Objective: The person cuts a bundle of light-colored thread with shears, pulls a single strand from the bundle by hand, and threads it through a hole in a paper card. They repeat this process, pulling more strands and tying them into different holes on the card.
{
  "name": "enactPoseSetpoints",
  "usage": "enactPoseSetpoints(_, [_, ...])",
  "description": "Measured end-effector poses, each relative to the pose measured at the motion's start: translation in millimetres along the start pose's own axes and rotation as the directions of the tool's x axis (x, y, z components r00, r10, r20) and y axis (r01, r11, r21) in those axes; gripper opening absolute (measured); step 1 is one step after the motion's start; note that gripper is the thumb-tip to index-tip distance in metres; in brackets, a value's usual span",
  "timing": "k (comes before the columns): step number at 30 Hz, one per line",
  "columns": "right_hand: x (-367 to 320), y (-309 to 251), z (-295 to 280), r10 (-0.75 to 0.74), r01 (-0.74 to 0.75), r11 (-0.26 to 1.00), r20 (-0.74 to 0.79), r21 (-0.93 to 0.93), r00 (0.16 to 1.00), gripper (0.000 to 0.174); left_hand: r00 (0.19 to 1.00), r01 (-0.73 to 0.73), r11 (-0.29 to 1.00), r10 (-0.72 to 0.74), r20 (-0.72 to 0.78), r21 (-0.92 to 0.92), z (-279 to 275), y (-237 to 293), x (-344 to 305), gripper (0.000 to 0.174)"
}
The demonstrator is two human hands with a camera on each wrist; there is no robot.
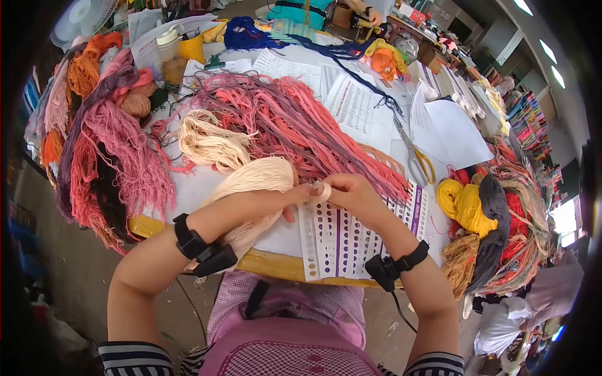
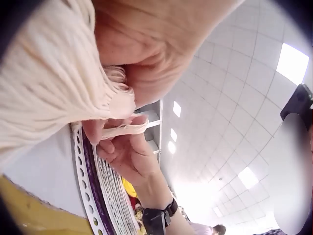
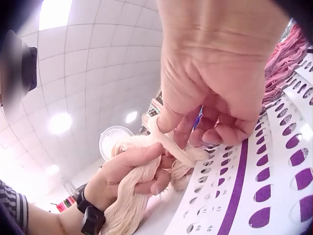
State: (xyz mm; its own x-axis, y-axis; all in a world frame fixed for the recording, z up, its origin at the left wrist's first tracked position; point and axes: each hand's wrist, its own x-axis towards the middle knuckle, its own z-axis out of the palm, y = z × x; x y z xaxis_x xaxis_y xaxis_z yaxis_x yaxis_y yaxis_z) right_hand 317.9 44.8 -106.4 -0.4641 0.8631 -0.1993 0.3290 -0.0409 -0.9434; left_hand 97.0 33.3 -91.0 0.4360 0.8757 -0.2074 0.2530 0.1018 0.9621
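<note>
A cream skein of thread (image 1: pixel 263 177) hangs over the table's front edge, gripped near one end by my left hand (image 1: pixel 293 198). In the left wrist view the skein (image 2: pixel 44 78) fans out from that fist. My right hand (image 1: pixel 359 197) meets the left one and has its fingers curled at a loop of the same thread (image 1: pixel 323 193). Seen from the right wrist, this loop (image 3: pixel 168 142) passes round a finger of the right hand (image 3: pixel 215 93) and runs to the left hand (image 3: pixel 132 164). White cards with punched holes (image 1: pixel 348 250) and purple stripes lie beneath both hands.
Another cream hank (image 1: pixel 213 141) and a long pink-and-purple bundle (image 1: pixel 295 119) lie just beyond the hands. Scissors (image 1: pixel 417 160) with yellow handles lie to the right. Coloured hanks (image 1: pixel 125 156) hang at the left edge; yellow and grey ones (image 1: pixel 470 207) sit at the right.
</note>
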Motion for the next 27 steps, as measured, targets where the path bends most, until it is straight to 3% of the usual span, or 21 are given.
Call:
enactPoseSetpoints(2, [1.8,0.6,4.2,0.0,0.003,0.998,-0.058,0.064,0.998,0.021,0.99,0.115,0.993,-0.117,0.073,0.034,-2.2,3.3,4.9,0.027])
enactPoseSetpoints(5, [3.8,12.5,9.0,-0.088,0.085,0.996,-0.085,-0.042,0.992,0.019,0.989,0.115,0.993,-0.111,0.1,-0.038,-5.5,22.4,-6.6,0.025])
enactPoseSetpoints(7, [5.1,19.6,11.1,-0.175,0.151,0.951,-0.067,-0.27,0.982,0.015,0.992,-0.095,0.987,0.082,0.1,0.131,-6.6,29.3,-12.9,0.022])
enactPoseSetpoints(8, [4.7,20.9,9.5,-0.171,0.148,0.952,-0.066,-0.266,0.983,0.015,0.992,-0.089,0.988,0.076,0.102,0.13,-6.3,16.2,-8.3,0.022])
enactPoseSetpoints(10, [2.8,21.8,0.9,-0.184,0.188,0.978,0.043,-0.096,0.982,0.015,0.99,-0.127,0.992,0.127,0.062,-0.003,-5.1,-14.5,3.4,0.016])
enactPoseSetpoints(11, [2.4,21.7,-1.5,-0.183,0.186,0.978,0.046,-0.096,0.982,0.015,0.99,-0.125,0.992,0.125,0.061,-0.006,-5.8,-18.6,4.7,0.016])
enactPoseSetpoints(13, [0.4,21.5,-3.6,-0.133,0.126,0.99,0.119,0.061,0.984,0.016,0.997,0.005,0.989,-0.015,0.071,0.145,-5.6,-14.9,4.1,0.009])
enactPoseSetpoints(14, [-0.2,19.3,-3.5,-0.129,0.122,0.991,0.121,0.063,0.984,0.016,0.997,0.009,0.99,-0.019,0.073,0.142,-5.4,-16.9,4.9,0.009])
enactPoseSetpoints(16, [-0.6,13.5,-3.1,0.029,-0.027,0.999,0.097,-0.019,0.995,0.017,0.992,-0.121,0.958,0.108,0.064,0.261,-5.5,-21.8,6.0,0.011])
enactPoseSetpoints(17, [-0.1,13.2,-0.6,0.03,-0.028,0.999,0.1,-0.018,0.995,0.017,0.992,-0.118,0.958,0.105,0.063,0.26,-5.1,-24.6,7.1,0.011])
enactPoseSetpoints(19, [1.1,14.3,7.8,-0.11,0.11,0.993,0.0,0.048,0.994,0.014,0.943,-0.312,0.846,0.33,0.036,0.433,-2.5,-30.7,9.4,0.015])
enactPoseSetpoints(20, [2.3,15.6,11.0,-0.106,0.106,0.993,0.002,0.053,0.994,0.014,0.945,-0.308,0.848,0.324,0.036,0.432,-0.9,-32.3,9.3,0.015])
enactPoseSetpoints(22, [4.8,18.6,16.2,-0.175,0.175,0.972,0.014,-0.154,0.984,0.011,0.93,-0.274,0.729,0.367,-0.02,0.627,1.4,-30.6,8.7,0.017])
enactPoseSetpoints(23, [3.8,18.7,18.8,-0.103,0.098,0.978,-0.017,-0.184,0.995,0.011,0.932,-0.27,0.729,0.361,-0.018,0.629,-2.5,-27.4,7.4,0.017])
enactPoseSetpoints(25, [2.1,16.3,22.3,-0.119,0.101,0.96,-0.051,-0.261,0.992,0.013,0.985,-0.033,0.529,0.163,-0.063,0.848,-10.4,-8.5,2.6,0.017])
enactPoseSetpoints(26, [1.1,14.6,22.4,-0.141,0.103,0.933,-0.087,-0.346,0.986,0.016,0.986,-0.036,0.526,0.158,-0.056,0.85,-18.0,-13.7,-1.6,0.017])
enactPoseSetpoints(27, [-0.3,12.9,21.1,-0.117,0.068,0.903,-0.091,-0.425,0.989,0.021,0.97,-0.122,0.614,0.242,-0.038,0.78,-34.5,-21.9,-9.0,0.017])
